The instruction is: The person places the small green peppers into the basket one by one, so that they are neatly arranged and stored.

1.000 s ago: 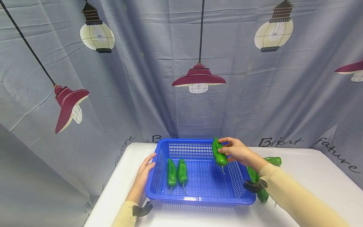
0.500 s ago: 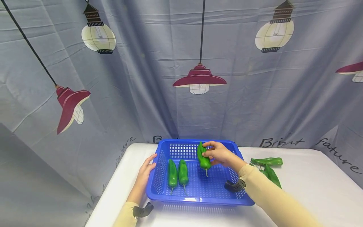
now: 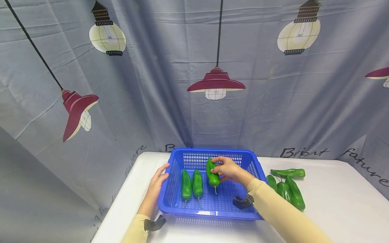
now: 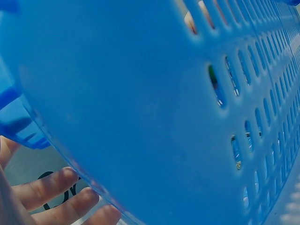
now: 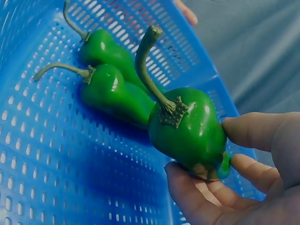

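Note:
My right hand (image 3: 229,169) pinches a green pepper (image 3: 212,175) between thumb and fingers, inside the blue plastic basket (image 3: 209,213). In the right wrist view the held pepper (image 5: 187,131) has its curved stem pointing up, its base clear of the basket floor. Left of it, two more green peppers (image 3: 186,185) (image 3: 197,185) lie side by side on the basket floor, stems toward me. My left hand (image 3: 156,180) rests against the basket's left side; in the left wrist view its fingers (image 4: 70,206) touch the outer wall, fairly straight.
Several green peppers (image 3: 288,192) lie in a loose group on the white table (image 3: 331,199), right of the basket. A grey curtain (image 3: 170,111) printed with lamps hangs behind the table. Dark bands (image 3: 243,201) sit at both wrists.
My right hand has carried the pepper leftward and lower into the basket, toward the two lying there. The peppers on the table have come out from behind the arm. The left hand stays put.

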A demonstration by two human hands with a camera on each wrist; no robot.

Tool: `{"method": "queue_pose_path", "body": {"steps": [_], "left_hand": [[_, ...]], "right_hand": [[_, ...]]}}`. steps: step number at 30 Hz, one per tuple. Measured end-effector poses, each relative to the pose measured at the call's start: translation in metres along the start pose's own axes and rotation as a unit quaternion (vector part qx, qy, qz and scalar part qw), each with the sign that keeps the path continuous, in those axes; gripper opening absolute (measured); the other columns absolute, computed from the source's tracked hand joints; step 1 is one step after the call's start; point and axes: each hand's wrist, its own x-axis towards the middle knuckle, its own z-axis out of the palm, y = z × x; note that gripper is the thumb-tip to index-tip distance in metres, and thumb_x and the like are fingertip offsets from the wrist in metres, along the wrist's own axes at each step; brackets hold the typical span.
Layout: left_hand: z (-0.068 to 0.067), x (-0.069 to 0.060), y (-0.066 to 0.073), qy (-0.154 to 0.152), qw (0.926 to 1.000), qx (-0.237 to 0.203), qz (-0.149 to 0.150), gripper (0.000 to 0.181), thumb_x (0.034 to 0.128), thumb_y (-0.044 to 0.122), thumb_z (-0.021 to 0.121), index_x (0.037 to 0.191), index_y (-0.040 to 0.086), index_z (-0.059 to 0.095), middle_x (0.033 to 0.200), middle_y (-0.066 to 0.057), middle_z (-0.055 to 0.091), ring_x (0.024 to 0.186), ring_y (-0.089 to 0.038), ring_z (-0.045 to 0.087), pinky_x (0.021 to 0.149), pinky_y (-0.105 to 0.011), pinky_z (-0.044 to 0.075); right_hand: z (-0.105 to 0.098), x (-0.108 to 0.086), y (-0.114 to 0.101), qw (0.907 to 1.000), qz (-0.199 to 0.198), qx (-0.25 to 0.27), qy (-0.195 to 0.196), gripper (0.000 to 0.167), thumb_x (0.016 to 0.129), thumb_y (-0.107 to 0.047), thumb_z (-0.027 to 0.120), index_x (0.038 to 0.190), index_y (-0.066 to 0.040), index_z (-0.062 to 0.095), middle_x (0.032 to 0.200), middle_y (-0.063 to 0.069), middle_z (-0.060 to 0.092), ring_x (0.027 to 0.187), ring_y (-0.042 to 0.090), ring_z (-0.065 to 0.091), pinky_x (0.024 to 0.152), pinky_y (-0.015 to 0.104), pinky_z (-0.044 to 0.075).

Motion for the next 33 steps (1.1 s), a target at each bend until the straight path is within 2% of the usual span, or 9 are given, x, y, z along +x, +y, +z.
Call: {"method": "queue_pose_path", "body": {"steps": [5, 12, 16, 25, 33], "left_hand": [[0.000, 0.000, 0.000, 0.003, 1.0000, 0.009, 0.001, 0.049, 0.1050, 0.011, 0.042, 0.153, 0.000, 0.039, 0.141, -0.034, 0.049, 0.093, -0.011, 0.066, 0.081, -0.026, 0.058], [0.001, 0.000, 0.001, 0.005, 1.0000, 0.008, 0.001, 0.048, 0.1049, 0.011, 0.042, 0.152, 0.001, 0.040, 0.129, -0.034, 0.058, 0.092, -0.014, 0.067, 0.080, -0.029, 0.059], [0.001, 0.000, 0.001, 0.004, 0.9999, 0.014, 0.001, 0.048, 0.1049, 0.011, 0.042, 0.152, 0.001, 0.040, 0.129, -0.035, 0.057, 0.093, -0.013, 0.067, 0.080, -0.028, 0.058], [0.001, 0.000, 0.000, 0.004, 0.9998, 0.019, 0.000, 0.048, 0.1047, 0.010, 0.041, 0.152, 0.001, 0.040, 0.130, -0.035, 0.057, 0.092, -0.012, 0.067, 0.080, -0.028, 0.058], [0.000, -0.001, 0.000, 0.005, 0.9996, 0.026, 0.006, 0.049, 0.1045, 0.011, 0.041, 0.152, 0.001, 0.040, 0.130, -0.037, 0.056, 0.092, -0.011, 0.066, 0.081, -0.027, 0.058]], "right_hand": [[0.006, 0.001, 0.003, 0.9999, 0.002, -0.015, -0.003, 0.052, 0.088, 0.003, 0.068, 0.137, 0.005, 0.051, 0.120, 0.028, 0.060, 0.091, 0.027, 0.064, 0.076, 0.052, 0.063], [0.012, 0.001, 0.007, 0.9996, 0.016, -0.025, 0.001, 0.050, 0.085, 0.005, 0.069, 0.133, 0.003, 0.055, 0.114, 0.024, 0.062, 0.090, 0.028, 0.063, 0.074, 0.052, 0.063], [0.014, 0.001, 0.008, 0.9993, 0.021, -0.031, 0.004, 0.050, 0.085, 0.006, 0.069, 0.132, 0.004, 0.055, 0.111, 0.023, 0.061, 0.087, 0.027, 0.060, 0.073, 0.051, 0.064], [0.018, 0.004, 0.012, 0.9990, 0.030, -0.031, -0.001, 0.051, 0.084, 0.007, 0.069, 0.133, 0.004, 0.054, 0.112, 0.025, 0.060, 0.088, 0.030, 0.064, 0.071, 0.048, 0.064], [0.019, 0.004, 0.015, 0.9992, 0.029, -0.027, -0.007, 0.056, 0.078, 0.012, 0.059, 0.132, 0.004, 0.053, 0.087, 0.009, 0.059, 0.074, 0.019, 0.058, 0.067, 0.044, 0.064]]}}
